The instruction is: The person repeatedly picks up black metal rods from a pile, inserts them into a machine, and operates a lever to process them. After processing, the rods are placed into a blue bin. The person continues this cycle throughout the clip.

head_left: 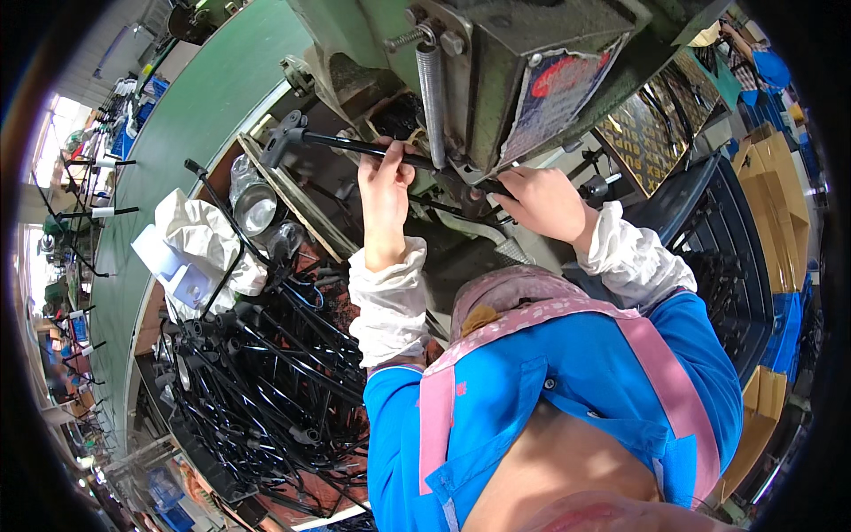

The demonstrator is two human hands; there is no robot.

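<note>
A black metal rod [346,144] with a wide, forked black fitting [288,137] at its left end lies across the front of a green machine [496,80]. My left hand [387,191] is closed around it, thumb and fingers pinching from below. To the right, my right hand [548,206] is closed on a dark bar-like end close under the machine's head. Whether this is the same rod cannot be told, as the machine's lower edge and my fingers hide the join. A coil spring [431,102] hangs just above, between my two hands.
At left, a heap of black rods [266,381] fills a reddish-bottomed bin. White cloth [208,239] and a metal cup [256,208] lie by the green tabletop [213,97]. A dark plastic crate [722,239] and cardboard boxes [776,199] stand at right.
</note>
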